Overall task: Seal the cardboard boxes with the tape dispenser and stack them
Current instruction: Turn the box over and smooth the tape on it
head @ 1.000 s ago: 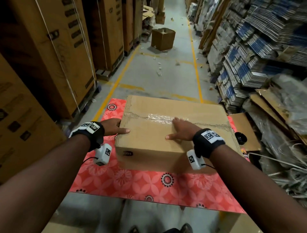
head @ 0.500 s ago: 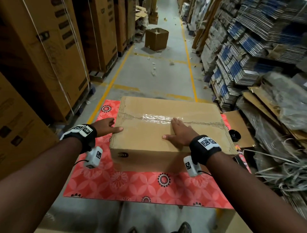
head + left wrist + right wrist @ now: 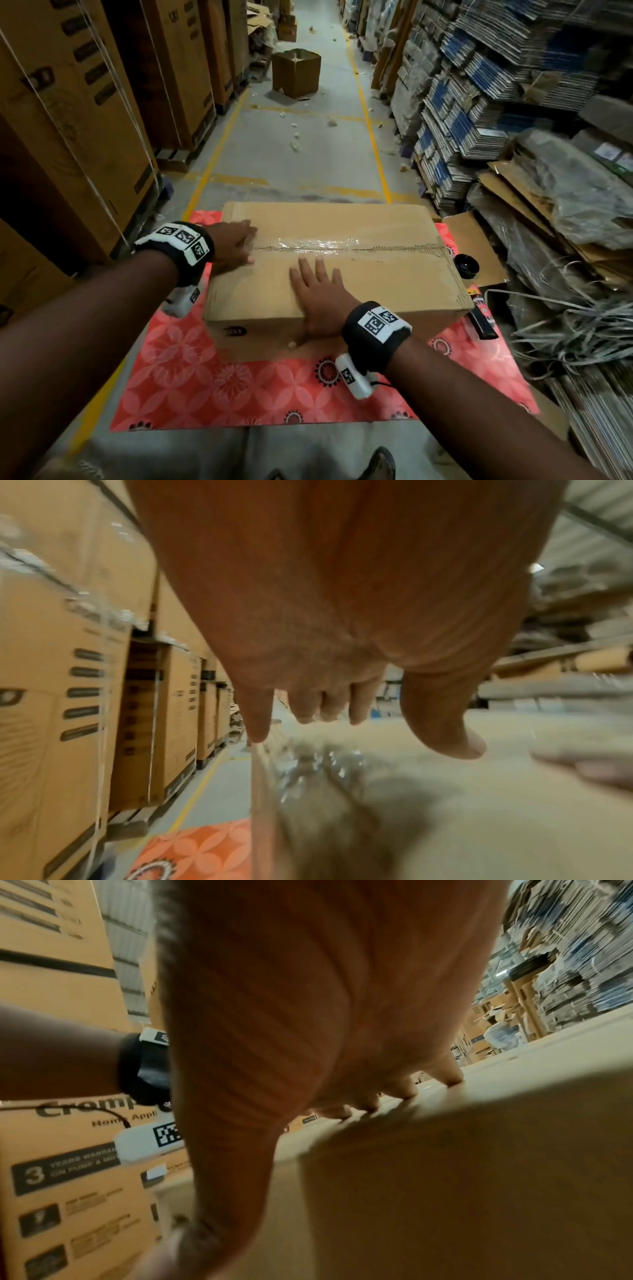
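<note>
- The cardboard box (image 3: 335,274) sits mid-frame on a red flowered mat (image 3: 239,383) on the floor, clear tape (image 3: 318,245) along its top seam.
- My left hand (image 3: 233,246) lies at the box's left end by the seam, fingers (image 3: 308,710) loosely bent and holding nothing.
- My right hand (image 3: 318,298) presses flat on the near half of the top, fingers (image 3: 308,270) straight and spread, thumb over the front edge.
- At the box's right, a flat cardboard sheet (image 3: 476,246) carries a dark round object (image 3: 465,264); I cannot tell what it is.
- Loose straps (image 3: 565,329) tangle at lower right.
- An open carton (image 3: 296,72) stands farther up the aisle, between yellow floor lines (image 3: 368,116).
- Tall strapped cartons (image 3: 78,113) wall the left; stacked flat cardboard (image 3: 479,102) fills the right.
- The right wrist view reads "3 YEARS WARRA…" on a carton label (image 3: 65,1171), and "Home Appl…" above it.
</note>
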Demonstrator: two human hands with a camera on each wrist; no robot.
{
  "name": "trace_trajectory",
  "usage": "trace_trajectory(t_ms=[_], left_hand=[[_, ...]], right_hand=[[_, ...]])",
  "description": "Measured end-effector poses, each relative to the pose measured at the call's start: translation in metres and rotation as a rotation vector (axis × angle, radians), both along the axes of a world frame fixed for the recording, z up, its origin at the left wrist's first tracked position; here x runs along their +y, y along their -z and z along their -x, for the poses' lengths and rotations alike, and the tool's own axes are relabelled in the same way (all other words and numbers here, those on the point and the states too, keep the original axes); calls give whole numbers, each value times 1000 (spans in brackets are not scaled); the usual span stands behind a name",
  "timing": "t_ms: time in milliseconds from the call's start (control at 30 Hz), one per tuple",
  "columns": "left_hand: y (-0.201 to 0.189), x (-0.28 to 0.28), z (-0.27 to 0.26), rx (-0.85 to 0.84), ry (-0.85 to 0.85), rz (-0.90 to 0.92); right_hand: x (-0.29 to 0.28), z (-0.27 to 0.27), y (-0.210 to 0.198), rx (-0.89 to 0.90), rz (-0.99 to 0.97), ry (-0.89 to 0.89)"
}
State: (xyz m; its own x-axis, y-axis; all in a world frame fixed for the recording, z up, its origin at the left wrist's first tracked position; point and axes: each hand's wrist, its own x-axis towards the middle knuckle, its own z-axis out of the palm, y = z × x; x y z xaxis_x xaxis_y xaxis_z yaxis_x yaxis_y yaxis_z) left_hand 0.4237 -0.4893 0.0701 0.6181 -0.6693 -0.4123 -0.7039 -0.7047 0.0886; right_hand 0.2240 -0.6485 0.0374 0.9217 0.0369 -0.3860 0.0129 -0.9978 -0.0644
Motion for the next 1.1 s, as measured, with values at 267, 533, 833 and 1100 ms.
trace_trajectory(t_ms=[267, 533, 833, 1100], left_hand=[[33, 23, 5, 110, -39, 74], [43, 28, 59, 64, -247, 230], [35, -36, 166, 100, -346, 273], [34, -74, 220, -22, -365, 229]], right_hand=[[-26, -4, 4, -70, 73, -97], [-66, -29, -2, -75, 54, -136], [-131, -15, -17, -97, 17, -35], [-99, 37, -26, 112, 10, -109]])
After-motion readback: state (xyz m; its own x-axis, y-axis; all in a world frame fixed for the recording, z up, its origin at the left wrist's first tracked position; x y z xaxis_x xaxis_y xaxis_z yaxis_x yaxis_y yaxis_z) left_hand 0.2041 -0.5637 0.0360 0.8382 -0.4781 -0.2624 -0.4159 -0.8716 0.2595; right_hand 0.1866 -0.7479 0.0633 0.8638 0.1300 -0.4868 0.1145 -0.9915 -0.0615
